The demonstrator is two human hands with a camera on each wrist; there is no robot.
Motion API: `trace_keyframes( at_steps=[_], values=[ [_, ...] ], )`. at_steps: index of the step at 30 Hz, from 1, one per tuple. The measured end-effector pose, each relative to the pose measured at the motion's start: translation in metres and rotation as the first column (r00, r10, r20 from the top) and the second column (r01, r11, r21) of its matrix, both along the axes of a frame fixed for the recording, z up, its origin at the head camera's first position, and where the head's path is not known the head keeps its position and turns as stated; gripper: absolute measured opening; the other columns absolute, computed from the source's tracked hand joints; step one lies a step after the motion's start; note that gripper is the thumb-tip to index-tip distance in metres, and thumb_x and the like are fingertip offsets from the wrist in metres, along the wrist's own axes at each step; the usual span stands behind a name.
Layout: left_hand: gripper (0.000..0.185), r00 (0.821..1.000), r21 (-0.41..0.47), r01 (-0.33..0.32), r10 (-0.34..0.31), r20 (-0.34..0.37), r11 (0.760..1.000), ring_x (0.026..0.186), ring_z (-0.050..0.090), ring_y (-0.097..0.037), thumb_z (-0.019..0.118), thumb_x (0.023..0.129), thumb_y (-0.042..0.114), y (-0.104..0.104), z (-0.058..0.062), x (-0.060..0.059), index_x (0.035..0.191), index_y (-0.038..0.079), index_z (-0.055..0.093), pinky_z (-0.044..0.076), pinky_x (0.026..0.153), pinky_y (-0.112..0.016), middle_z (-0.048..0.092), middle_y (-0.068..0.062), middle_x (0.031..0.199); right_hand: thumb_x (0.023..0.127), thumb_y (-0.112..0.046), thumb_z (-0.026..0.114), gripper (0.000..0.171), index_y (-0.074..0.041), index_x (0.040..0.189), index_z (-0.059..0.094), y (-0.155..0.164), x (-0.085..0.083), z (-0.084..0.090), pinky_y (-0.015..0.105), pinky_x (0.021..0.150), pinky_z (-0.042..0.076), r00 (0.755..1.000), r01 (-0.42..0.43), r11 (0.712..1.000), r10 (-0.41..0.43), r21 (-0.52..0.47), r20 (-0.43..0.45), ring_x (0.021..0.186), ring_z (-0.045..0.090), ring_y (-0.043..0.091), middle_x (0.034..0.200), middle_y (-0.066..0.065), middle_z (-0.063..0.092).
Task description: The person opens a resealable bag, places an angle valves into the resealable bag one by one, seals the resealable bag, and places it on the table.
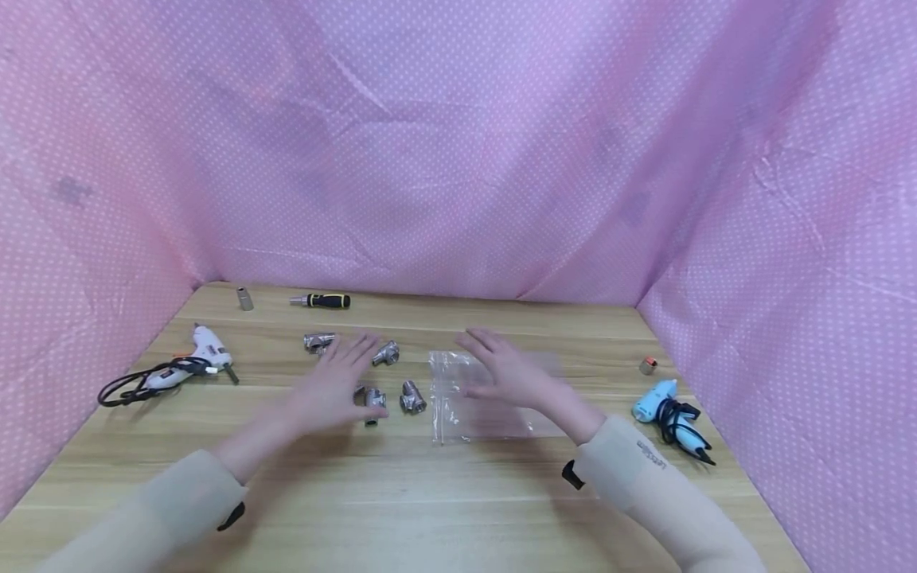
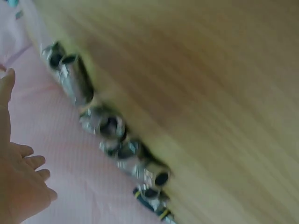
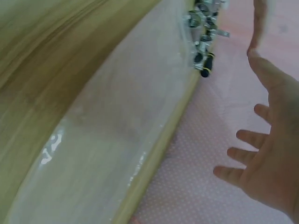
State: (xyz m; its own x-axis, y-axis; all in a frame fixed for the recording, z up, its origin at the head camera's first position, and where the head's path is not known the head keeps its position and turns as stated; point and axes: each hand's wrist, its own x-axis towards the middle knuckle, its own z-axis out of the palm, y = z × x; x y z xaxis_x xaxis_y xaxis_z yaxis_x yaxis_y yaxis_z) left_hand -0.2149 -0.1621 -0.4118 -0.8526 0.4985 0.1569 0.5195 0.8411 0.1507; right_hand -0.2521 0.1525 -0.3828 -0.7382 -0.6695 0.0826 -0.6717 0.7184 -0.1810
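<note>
Soft, even light fills the head view — no hard shadows, only faint ones under the sleeves at the lower edge. The pale wooden bench bows at the frame's sides from wide-angle distortion. Both hands are smeared by motion. The left wrist view is dimmer and heavily blurred; the small silver metal pipe fittings streak diagonally. In the right wrist view, the clear plastic bag shows white glare at lower left.
</note>
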Motion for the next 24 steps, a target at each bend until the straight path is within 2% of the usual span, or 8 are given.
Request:
trace_keyframes(
  at_steps=[5, 8, 12, 17, 24],
  values=[
    [0.107, 0.998, 0.031, 0.068, -0.068, -0.007, 0.997, 0.143, 0.018, -0.032, 0.066, 0.072, 0.066, 0.017, -0.014, -0.004, 0.147, 0.002, 0.026, 0.007, 0.117, -0.051, 0.023, -0.014, 0.154, 0.079, -0.045, 0.072, 0.085, -0.022, 0.149, 0.027, -0.007, -0.009, -0.016, 0.047, 0.104, 0.039, 0.991, -0.12, 0.991, 0.116, 0.06, 0.068, 0.131, 0.041, 0.03, 0.15, 0.01, 0.034],
    [0.105, 0.994, 0.063, 0.107, -0.108, 0.01, 0.992, 0.14, 0.025, -0.035, 0.07, 0.069, 0.063, 0.024, -0.021, -0.007, 0.144, 0.0, 0.031, 0.012, 0.116, -0.052, 0.031, -0.017, 0.15, 0.079, -0.043, 0.072, 0.084, -0.024, 0.148, 0.028, -0.009, -0.013, -0.026, 0.044, 0.105, 0.04, 0.982, -0.172, 0.98, 0.162, 0.101, 0.095, 0.13, 0.042, 0.027, 0.148, 0.008, 0.036],
    [0.101, 0.985, 0.093, 0.139, -0.147, 0.09, 0.986, 0.137, 0.03, -0.036, 0.072, 0.069, 0.06, 0.031, -0.028, -0.013, 0.142, 0.0, 0.036, 0.017, 0.114, -0.054, 0.036, -0.018, 0.147, 0.076, -0.051, 0.073, 0.088, -0.023, 0.148, 0.03, -0.01, -0.019, -0.036, 0.047, 0.106, 0.037, 0.964, -0.247, 0.964, 0.234, 0.099, 0.122, 0.134, 0.037, 0.028, 0.148, 0.01, 0.036],
    [0.095, 0.968, 0.104, 0.156, -0.173, 0.18, 0.982, 0.136, 0.033, -0.034, 0.073, 0.07, 0.058, 0.038, -0.033, -0.021, 0.14, 0.002, 0.04, 0.02, 0.114, -0.052, 0.039, -0.017, 0.146, 0.071, -0.059, 0.07, 0.092, -0.024, 0.147, 0.031, -0.015, -0.029, -0.044, 0.045, 0.107, 0.037, 0.947, -0.314, 0.939, 0.301, 0.136, 0.111, 0.133, 0.038, 0.024, 0.147, 0.008, 0.037],
    [0.085, 0.95, 0.113, 0.22, -0.239, 0.199, 0.969, 0.132, 0.039, -0.033, 0.075, 0.07, 0.053, 0.045, -0.036, -0.03, 0.134, 0.004, 0.047, 0.027, 0.111, -0.052, 0.048, -0.015, 0.139, 0.072, -0.061, 0.069, 0.08, -0.025, 0.139, 0.043, -0.021, -0.036, -0.048, 0.043, 0.107, 0.036, 0.925, -0.378, 0.904, 0.362, 0.198, 0.112, 0.129, 0.042, 0.022, 0.143, 0.006, 0.041]
  ],
)
